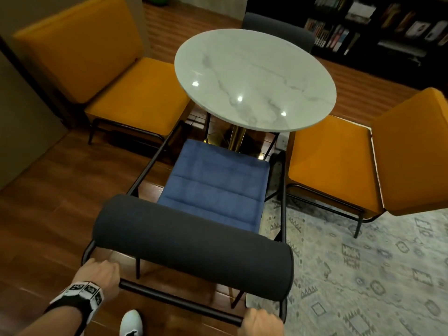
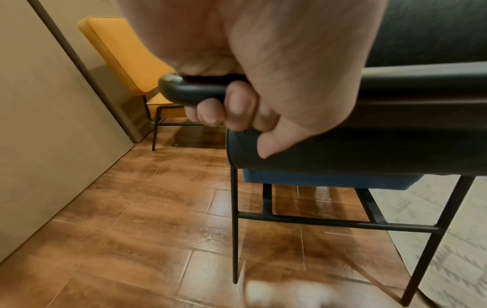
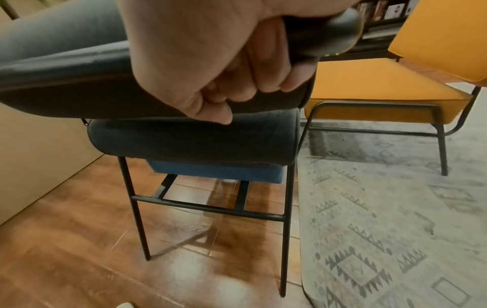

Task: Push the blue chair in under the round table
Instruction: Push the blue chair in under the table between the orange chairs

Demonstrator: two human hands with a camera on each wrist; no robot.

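Hands grip the black rear bar [image 1: 179, 302] of the blue chair [image 1: 213, 187], one at each end. The left hand [image 1: 103, 275] has its fingers [image 2: 238, 108] curled under the bar near the left corner; the right hand [image 1: 260, 322] has its fingers [image 3: 253, 79] wrapped round the bar at the right corner. A white shoe [image 1: 131, 322] stands on the floor [image 1: 55, 202] between the hands, just behind the chair.

A dark bolster [image 1: 194, 246] forms the chair back, just beyond the bar. Past it lies the blue seat, whose front edge is about at the near edge of the round table [image 1: 254, 81], above the gold table foot [image 1: 234, 139]; most of the seat is not under the top. The chair's left legs stand on wood floor, and the right legs are at the edge of a pale patterned rug [image 1: 363, 263].

On each side stands an orange chair. The left orange chair [image 1: 131, 98] has a corner of its seat near the blue chair's left arm rail, with a narrow gap. The right orange chair [image 1: 334, 161] is just beside the right rail, and whether they touch I cannot tell. Space ahead is thus a channel between the two orange seats, with the table foot in the middle of it.

Beyond the table stands a grey chair [image 1: 278, 30], and behind that a dark bookshelf [image 1: 375, 25].
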